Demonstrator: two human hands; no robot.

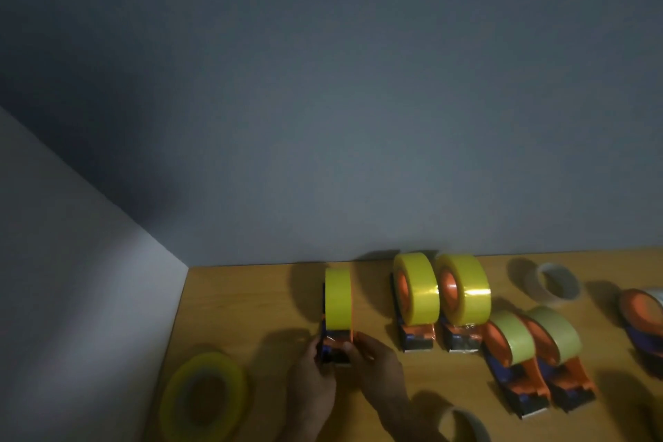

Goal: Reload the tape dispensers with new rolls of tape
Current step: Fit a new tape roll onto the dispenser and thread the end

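An orange-and-blue tape dispenser [335, 341] loaded with a yellow roll [338, 298] stands on the wooden table [236, 301], seen end-on. My left hand [314, 375] grips its front end from the left. My right hand [373, 359] pinches the same front end from the right, near the cutter. Further right stand several loaded dispensers: two with bright yellow rolls [416, 289] [464, 289] and two with pale green rolls [513, 337] [554, 337].
A loose yellow roll [202, 395] lies flat at the table's left front. A clear roll [554, 285] lies at the back right, another pale roll [466, 425] at the bottom edge. A further dispenser [642, 316] is cut off at the right. Walls close off the back and left.
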